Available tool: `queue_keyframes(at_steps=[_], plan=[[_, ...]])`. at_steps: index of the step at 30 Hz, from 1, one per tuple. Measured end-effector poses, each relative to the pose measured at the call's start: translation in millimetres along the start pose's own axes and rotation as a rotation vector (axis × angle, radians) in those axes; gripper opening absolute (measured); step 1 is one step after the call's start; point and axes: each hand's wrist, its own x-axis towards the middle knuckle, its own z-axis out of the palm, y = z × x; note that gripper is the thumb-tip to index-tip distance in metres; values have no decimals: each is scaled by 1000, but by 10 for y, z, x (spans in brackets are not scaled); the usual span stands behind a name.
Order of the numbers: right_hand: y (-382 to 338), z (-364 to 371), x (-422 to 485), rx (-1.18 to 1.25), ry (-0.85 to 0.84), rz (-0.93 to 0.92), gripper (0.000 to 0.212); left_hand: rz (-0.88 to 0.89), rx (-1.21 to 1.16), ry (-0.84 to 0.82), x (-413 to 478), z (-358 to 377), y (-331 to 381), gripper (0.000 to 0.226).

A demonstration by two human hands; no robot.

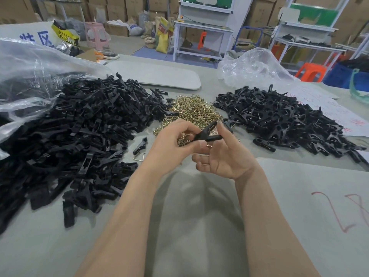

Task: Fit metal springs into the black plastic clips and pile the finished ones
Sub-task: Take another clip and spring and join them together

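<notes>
We pinch the clip (207,134) in both grips, left hand (173,142) and right hand (225,158), at 6 o'clock from the spring heap (191,110). If a thumb slips, the spring (210,145) could fly out.

A clear plastic bag (253,64) lies crumpled at the far side of the grey table (191,226). Behind it stand an orange stool (310,71), a pink stool (97,35), a white workbench (203,27) and stacked cardboard boxes (117,5).
</notes>
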Motion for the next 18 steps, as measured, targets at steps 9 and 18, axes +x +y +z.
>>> queue_keyframes(at_steps=[9,18], plan=[[82,-2,76,42,-33,-39,69,57,37,-34,9,-2,15,20],[131,1,131,75,65,-82,60,124,122,-27,16,18,-7,28]])
